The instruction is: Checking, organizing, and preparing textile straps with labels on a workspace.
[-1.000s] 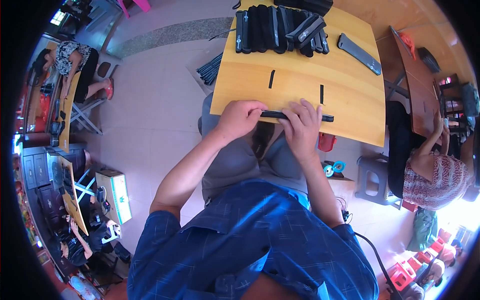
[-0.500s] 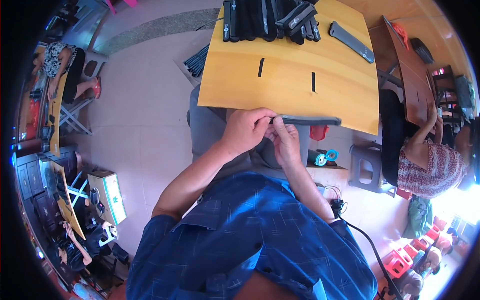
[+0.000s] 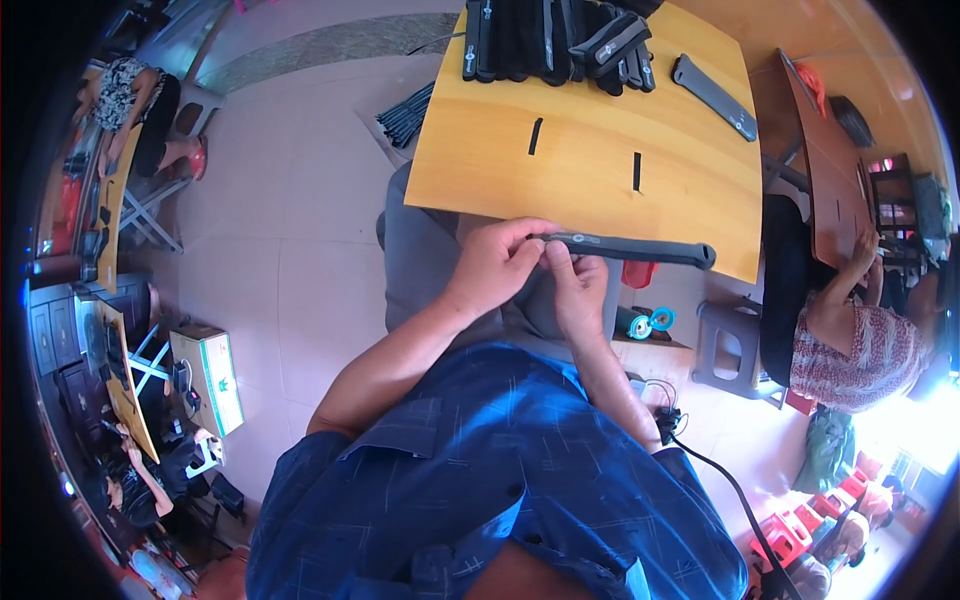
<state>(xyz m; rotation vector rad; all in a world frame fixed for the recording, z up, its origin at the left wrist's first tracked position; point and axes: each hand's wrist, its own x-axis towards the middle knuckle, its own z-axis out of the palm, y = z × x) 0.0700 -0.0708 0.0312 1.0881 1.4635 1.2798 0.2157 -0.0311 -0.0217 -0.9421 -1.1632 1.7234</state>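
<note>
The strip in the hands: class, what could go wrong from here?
The left hand and right hand grip the strip near one end; its free end might swing. By the table's near edge, it could fall if it slips. In the pile, strips lie askew and might slide.

Cannot see the left end of the long, flat, dark-grey strip [image 3: 650, 249], covered by the bare left hand [image 3: 488, 265]. Cannot read the small pale mark [image 3: 588, 239] just right of the grip. Beyond it, see heaped black-and-grey strips [image 3: 545, 45] cut by the upper edge; below it, a dark-blue patterned shirt [image 3: 420, 490], by the lower.
</note>
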